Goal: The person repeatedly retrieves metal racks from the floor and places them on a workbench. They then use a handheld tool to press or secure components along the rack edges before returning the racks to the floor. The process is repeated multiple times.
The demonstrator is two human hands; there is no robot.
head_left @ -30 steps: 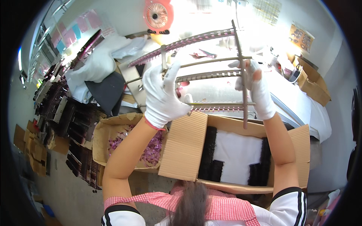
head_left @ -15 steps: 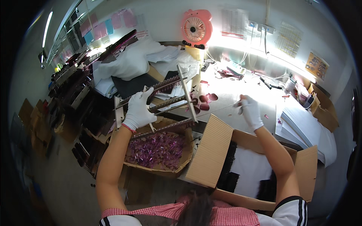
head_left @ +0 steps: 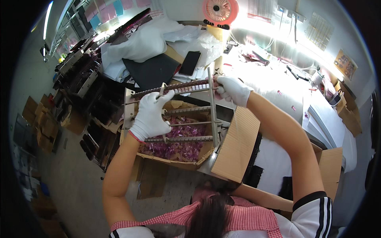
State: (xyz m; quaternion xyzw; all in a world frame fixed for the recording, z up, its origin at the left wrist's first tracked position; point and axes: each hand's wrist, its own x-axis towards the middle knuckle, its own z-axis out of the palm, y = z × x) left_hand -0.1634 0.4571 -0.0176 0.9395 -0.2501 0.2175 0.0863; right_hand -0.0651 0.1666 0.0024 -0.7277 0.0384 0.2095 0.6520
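Observation:
My left hand (head_left: 150, 115), in a white glove, grips the left part of a metal rack (head_left: 214, 107) with several ridged crossbars. The rack is held over a cardboard tray (head_left: 166, 159) heaped with small shiny purple pieces (head_left: 176, 144). At the rack's far right corner is my right hand (head_left: 234, 90), also gloved, its fingers closed. A thin rod (head_left: 235, 119) shows faintly below these fingers; its upper end is hidden in the glove. The exact contact between right fingers and rack cannot be made out.
An open cardboard box (head_left: 238, 146) with white sheet and black pieces stands at right. Behind lie a phone (head_left: 190, 63), a black folder (head_left: 151, 71) and white wrapping (head_left: 139, 43). A pink fan (head_left: 219, 12) stands at the back. Dark racks (head_left: 79, 89) crowd the left.
My right hand has moved left from over the table to the rack's right end. The rack has turned, its bars now lying more level. The view has shifted slightly.

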